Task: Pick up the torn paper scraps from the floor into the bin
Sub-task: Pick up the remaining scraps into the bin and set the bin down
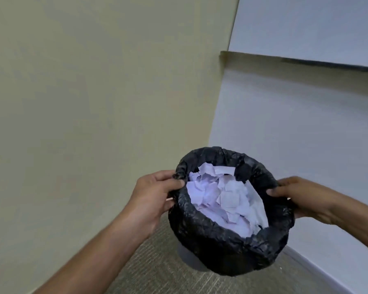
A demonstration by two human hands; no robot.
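The bin (191, 262), a grey round container, is held above the carpeted floor (157, 279) at centre right. A black liner (217, 245) is folded over its rim and covers most of its outer wall. The torn paper scraps (223, 200) lie piled inside, filling the opening; all are white.

The left hand (155, 198) grips the left rim, thumb pressed on the liner's inner edge, fingers wrapped outside. The right hand (304, 198) grips the right rim the same way, thumb on top.

A beige wall (94, 102) stands to the left and far side. A pale panel (295, 134) with a dark-edged ledge (306, 62) stands to the right, near the bin.
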